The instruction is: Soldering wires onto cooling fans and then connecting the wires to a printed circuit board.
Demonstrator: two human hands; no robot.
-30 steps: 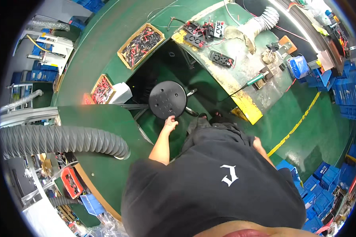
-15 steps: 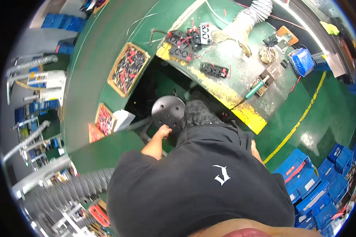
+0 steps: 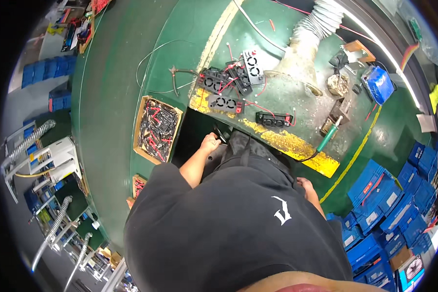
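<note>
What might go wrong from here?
Pinch: the bare left hand is beside the mostly hidden dark stool, near the yellow-painted bench edge; it might get caught.
Snag: the thin black cord of the green-handled soldering iron crosses that edge near the person's dark clothing, which might pull it.

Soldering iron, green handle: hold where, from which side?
Probably mid-length on the green handle, from above on the near side: it slants exposed toward the yellow bench edge, while the metal end sits at the holder. Avoid the cable at its near end.
</note>
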